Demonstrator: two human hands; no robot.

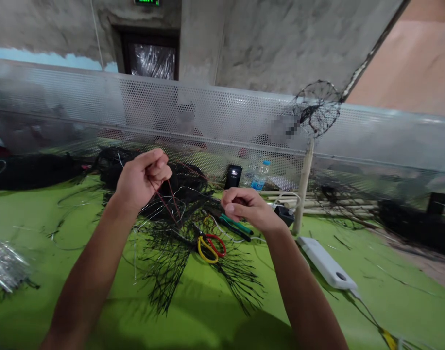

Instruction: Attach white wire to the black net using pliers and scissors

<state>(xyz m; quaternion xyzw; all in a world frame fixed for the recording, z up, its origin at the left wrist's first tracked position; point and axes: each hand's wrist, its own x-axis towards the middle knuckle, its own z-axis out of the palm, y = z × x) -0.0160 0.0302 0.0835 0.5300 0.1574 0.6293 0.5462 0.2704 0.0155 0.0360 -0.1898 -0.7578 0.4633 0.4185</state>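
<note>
My left hand is closed, pinching a dark red cord that hangs in strands toward the netting below. To its right, my right hand has curled fingers pressed together; whatever they pinch, if anything, is too thin to make out. Beneath and between the hands, black knotted netting spreads over the green tabletop. Scissors with one yellow and one red handle lie on the netting. Green-and-black handled pliers rest just below my right hand.
A white power bank with a cable lies right. A wooden post carries a round black net. Behind are a water bottle, wooden sticks and a perforated metal screen. Clear plastic strips lie left.
</note>
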